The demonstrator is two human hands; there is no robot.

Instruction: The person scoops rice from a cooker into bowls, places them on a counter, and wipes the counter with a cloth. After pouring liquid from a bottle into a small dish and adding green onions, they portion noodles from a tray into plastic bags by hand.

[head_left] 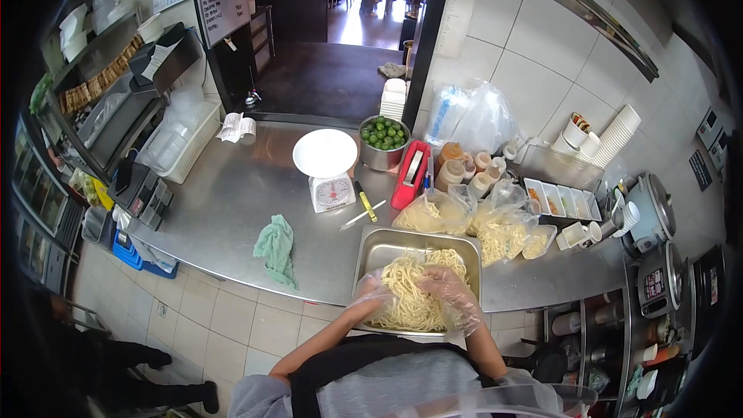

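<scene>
Because the metal tray (378, 249) sits at the near edge of the worktop (213, 220), right in front of the person, both forearms reach into it with little stretch, which is probably why it is set there. Inside the tray lies a loose heap of pale noodles (406, 298), with more strands against its far right corner. The left hand (371, 294) is at the tray's left side, against the heap, while the right hand (453, 292) bends over the heap from the tray's right; both wear clear plastic gloves, likely to keep skin off the food. The right fingers curl downward onto the strands, but whether they pinch any I cannot tell; the left fingers are too hidden by glove and noodles to judge. With a hand on either side, the heap seems hemmed in, so loose strands would fall back within the tray walls. Just beyond the tray are a bag of noodles (433, 214) and, toward its right, further filled bags (499, 234), presumably grouped within easy reach. Beyond the tray to the left, a dial scale (333, 193) carries a white plate (325, 152), perhaps for holding whatever is weighed. Left of the tray, a crumpled green cloth (276, 251) lies well apart from the food.
</scene>
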